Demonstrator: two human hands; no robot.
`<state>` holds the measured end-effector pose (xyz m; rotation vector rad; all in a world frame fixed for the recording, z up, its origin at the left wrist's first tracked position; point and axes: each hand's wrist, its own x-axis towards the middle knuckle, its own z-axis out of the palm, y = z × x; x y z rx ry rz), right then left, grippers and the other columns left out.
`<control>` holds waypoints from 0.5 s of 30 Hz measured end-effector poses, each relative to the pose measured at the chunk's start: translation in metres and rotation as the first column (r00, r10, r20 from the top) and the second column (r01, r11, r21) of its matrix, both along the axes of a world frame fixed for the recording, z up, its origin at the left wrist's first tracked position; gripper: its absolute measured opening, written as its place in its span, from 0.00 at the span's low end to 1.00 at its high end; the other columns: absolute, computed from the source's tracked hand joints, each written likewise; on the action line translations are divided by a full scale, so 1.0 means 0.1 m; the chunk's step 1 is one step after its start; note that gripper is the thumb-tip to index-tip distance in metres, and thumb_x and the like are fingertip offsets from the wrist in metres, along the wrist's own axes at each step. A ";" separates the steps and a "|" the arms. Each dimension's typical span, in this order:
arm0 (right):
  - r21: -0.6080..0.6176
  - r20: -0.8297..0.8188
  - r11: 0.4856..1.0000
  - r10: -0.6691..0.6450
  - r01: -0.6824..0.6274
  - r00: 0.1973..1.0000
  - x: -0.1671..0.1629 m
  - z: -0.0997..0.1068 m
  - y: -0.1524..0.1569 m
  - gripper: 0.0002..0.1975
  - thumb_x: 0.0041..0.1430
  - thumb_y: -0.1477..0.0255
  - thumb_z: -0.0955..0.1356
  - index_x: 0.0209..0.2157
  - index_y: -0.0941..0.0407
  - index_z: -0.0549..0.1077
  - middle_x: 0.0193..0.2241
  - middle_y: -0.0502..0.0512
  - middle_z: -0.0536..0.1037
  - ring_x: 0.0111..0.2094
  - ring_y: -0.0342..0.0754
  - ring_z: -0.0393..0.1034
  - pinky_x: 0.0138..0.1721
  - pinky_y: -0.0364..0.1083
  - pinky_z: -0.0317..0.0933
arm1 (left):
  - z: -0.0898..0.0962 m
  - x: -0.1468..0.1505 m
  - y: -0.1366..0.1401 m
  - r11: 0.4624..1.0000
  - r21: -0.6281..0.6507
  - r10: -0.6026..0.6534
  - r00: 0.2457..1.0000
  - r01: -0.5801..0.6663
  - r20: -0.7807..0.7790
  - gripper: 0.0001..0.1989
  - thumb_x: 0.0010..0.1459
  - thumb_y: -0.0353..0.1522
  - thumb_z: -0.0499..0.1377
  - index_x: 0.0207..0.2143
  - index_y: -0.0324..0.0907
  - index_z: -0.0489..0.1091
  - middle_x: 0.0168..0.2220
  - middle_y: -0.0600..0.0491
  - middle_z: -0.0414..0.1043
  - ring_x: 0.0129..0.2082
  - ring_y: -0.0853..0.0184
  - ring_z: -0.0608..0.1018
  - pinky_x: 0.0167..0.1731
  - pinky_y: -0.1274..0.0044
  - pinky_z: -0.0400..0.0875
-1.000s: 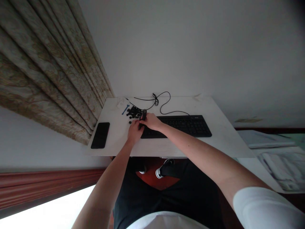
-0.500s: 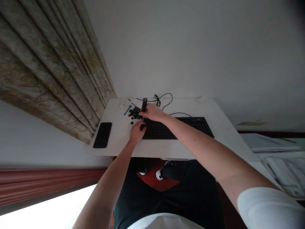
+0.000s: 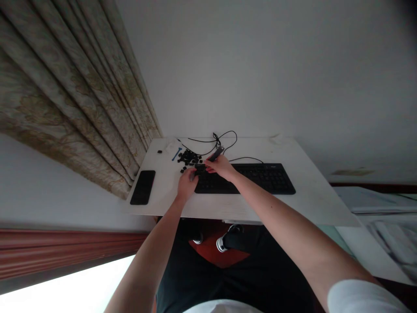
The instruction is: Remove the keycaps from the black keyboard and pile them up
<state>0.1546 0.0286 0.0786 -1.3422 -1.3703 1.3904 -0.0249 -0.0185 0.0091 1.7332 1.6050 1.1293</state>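
Across the white worktop a black keyboard lies parallel to the near edge, its black cable looping by the far edge. A dark phone rests toward the near left corner. The right hand grasps a dark tool over the keyboard; the left hand touches the keyboard's left end, its grip unclear to me. Toward the far left corner lie a slim blue tool and piled black keycaps.
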 end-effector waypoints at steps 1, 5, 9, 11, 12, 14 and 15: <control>0.005 -0.012 1.000 -0.031 0.031 0.999 0.04 -0.03 -0.02 0.09 0.59 0.69 0.75 0.35 0.59 0.75 0.26 0.55 0.81 0.24 0.45 0.77 0.23 0.41 0.73 | 0.00 0.00 0.00 1.000 0.005 -0.002 1.000 0.002 0.003 0.15 0.57 0.24 0.58 0.46 0.42 0.74 0.50 0.48 0.77 0.52 0.61 0.78 0.58 0.65 0.70; 0.128 0.017 0.980 -0.155 0.152 0.988 0.30 -0.20 -0.16 0.13 0.59 0.62 0.73 0.35 0.58 0.75 0.27 0.56 0.81 0.26 0.47 0.78 0.24 0.42 0.71 | 0.00 -0.02 0.00 0.999 0.028 -0.017 1.000 0.016 0.020 0.14 0.56 0.23 0.57 0.43 0.43 0.74 0.49 0.48 0.76 0.52 0.63 0.78 0.58 0.66 0.70; 0.388 0.146 0.881 -0.350 0.271 0.926 0.63 -0.43 -0.38 0.18 0.60 0.54 0.71 0.35 0.57 0.76 0.26 0.56 0.81 0.28 0.50 0.78 0.31 0.46 0.71 | -0.01 0.00 -0.02 0.999 0.053 -0.016 0.999 0.014 0.035 0.13 0.56 0.23 0.57 0.41 0.43 0.75 0.48 0.49 0.76 0.50 0.64 0.78 0.57 0.67 0.71; 0.500 0.224 0.814 -0.452 0.296 0.864 0.74 -0.51 -0.48 0.20 0.61 0.52 0.69 0.35 0.57 0.77 0.25 0.56 0.80 0.26 0.51 0.76 0.31 0.48 0.69 | -0.03 0.01 -0.04 0.998 0.064 -0.016 0.999 0.013 0.034 0.12 0.56 0.23 0.57 0.40 0.43 0.75 0.46 0.50 0.76 0.49 0.64 0.78 0.56 0.67 0.71; 0.543 0.243 0.783 -0.493 0.304 0.836 0.78 -0.55 -0.52 0.21 0.62 0.52 0.68 0.35 0.57 0.77 0.25 0.56 0.80 0.26 0.51 0.75 0.32 0.48 0.69 | -0.03 0.01 -0.04 0.998 0.066 -0.008 0.999 0.005 0.040 0.11 0.56 0.23 0.57 0.39 0.43 0.75 0.46 0.50 0.76 0.48 0.64 0.78 0.56 0.67 0.71; 0.609 0.254 0.735 -0.539 0.300 0.803 0.80 -0.58 -0.58 0.20 0.64 0.52 0.67 0.36 0.56 0.78 0.28 0.57 0.81 0.27 0.51 0.75 0.33 0.49 0.69 | -0.02 -0.03 0.00 0.998 0.052 0.030 0.998 -0.034 0.063 0.11 0.56 0.23 0.57 0.39 0.43 0.75 0.44 0.50 0.76 0.47 0.64 0.78 0.53 0.68 0.73; 0.635 0.253 0.717 -0.546 0.288 0.799 0.79 -0.59 -0.60 0.20 0.64 0.53 0.66 0.36 0.55 0.78 0.30 0.58 0.82 0.29 0.51 0.75 0.35 0.49 0.70 | 0.01 -0.08 0.05 0.997 0.039 0.060 0.996 -0.063 0.071 0.11 0.56 0.24 0.56 0.40 0.43 0.74 0.43 0.50 0.76 0.46 0.64 0.78 0.51 0.69 0.74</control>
